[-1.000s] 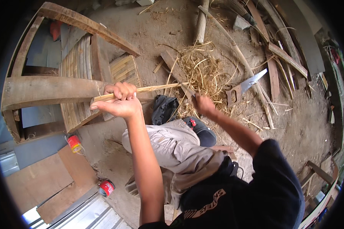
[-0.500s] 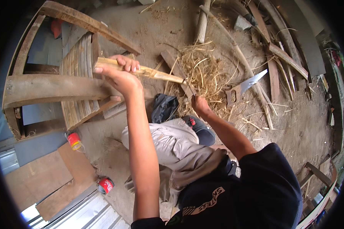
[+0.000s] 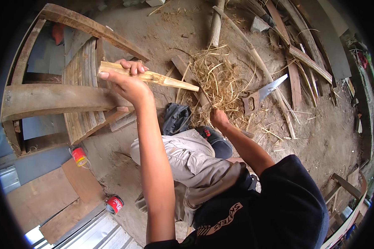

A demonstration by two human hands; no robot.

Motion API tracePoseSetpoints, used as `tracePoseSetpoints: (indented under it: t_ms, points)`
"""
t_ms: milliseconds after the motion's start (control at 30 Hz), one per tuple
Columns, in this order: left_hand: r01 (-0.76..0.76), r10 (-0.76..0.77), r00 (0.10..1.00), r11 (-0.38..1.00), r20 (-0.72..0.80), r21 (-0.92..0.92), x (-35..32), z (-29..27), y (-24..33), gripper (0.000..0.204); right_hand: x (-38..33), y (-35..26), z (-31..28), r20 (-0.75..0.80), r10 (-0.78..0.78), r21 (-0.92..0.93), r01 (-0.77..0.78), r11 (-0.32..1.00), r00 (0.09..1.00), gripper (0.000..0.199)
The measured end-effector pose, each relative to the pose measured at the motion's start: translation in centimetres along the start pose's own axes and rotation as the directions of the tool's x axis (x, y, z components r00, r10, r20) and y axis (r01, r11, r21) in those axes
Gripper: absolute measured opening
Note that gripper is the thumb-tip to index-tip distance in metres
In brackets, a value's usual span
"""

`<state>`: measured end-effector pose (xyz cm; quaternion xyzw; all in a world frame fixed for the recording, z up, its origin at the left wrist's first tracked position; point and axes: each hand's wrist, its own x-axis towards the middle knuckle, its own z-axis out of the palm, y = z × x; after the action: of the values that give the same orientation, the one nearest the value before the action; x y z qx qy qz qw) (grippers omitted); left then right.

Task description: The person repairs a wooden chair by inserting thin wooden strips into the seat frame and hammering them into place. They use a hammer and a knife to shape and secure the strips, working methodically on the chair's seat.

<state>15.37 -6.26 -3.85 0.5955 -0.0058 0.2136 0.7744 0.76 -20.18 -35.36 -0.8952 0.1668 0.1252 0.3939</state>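
Note:
My left hand (image 3: 131, 85) is closed around the thick end of a pale, tapering wooden or bamboo piece (image 3: 170, 81), which points right and slightly down. My fingers lie over its upper side, and the thumb is near its butt end. To the right, my right hand (image 3: 219, 118) is closed on a knife, its handle hidden in the fist. The narrow dark blade (image 3: 207, 98) points up and left, its end close beside the thin tip of the piece; whether they touch I cannot tell. Curled pale shavings (image 3: 220, 76) are heaped beyond the blade.
A slatted wooden chair frame (image 3: 62, 97) lies on its side at left. A handsaw (image 3: 270, 88) rests right of the shavings, near poles and planks (image 3: 293, 79). A black plastic bag (image 3: 175, 118) sits by my leg. Two red cans (image 3: 114, 204) stand lower left.
My right hand and the knife have drawn slightly down and away from the piece's tip. My left hand keeps its hold on the piece; the whole view has shifted a little.

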Motion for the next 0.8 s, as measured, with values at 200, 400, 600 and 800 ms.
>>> tracePoseSetpoints:
  t_ms: [200, 400, 600, 800]
  points:
    - [-0.054, 0.070, 0.986, 0.993, -0.151, 0.108, -1.3, -1.3, -0.3, 0.070, 1.5, -5.3, 0.2, -0.235, -0.412, 0.159, 0.453, 0.877, 0.881, 0.029]
    - [-0.027, 0.021, 0.984, 0.999, -0.174, -0.034, -2.0, -1.0, 0.2, 0.067, 4.3, -2.5, -1.7, 0.102, -0.033, -0.071, 0.040, 0.997, 0.994, 0.036]
    - [-0.023, 0.015, 0.986, 0.999, -0.169, -0.046, -2.4, -1.4, -0.4, 0.067, 3.7, 0.2, 0.5, 0.052, -0.058, -0.038, 0.060, 0.997, 0.997, 0.041]
    - [-0.021, 0.025, 0.969, 1.000, -0.246, 0.019, -2.9, -3.4, 0.0, 0.065, 2.0, 2.9, 0.7, 0.278, 0.085, -0.155, -0.043, 0.987, 0.957, 0.030]
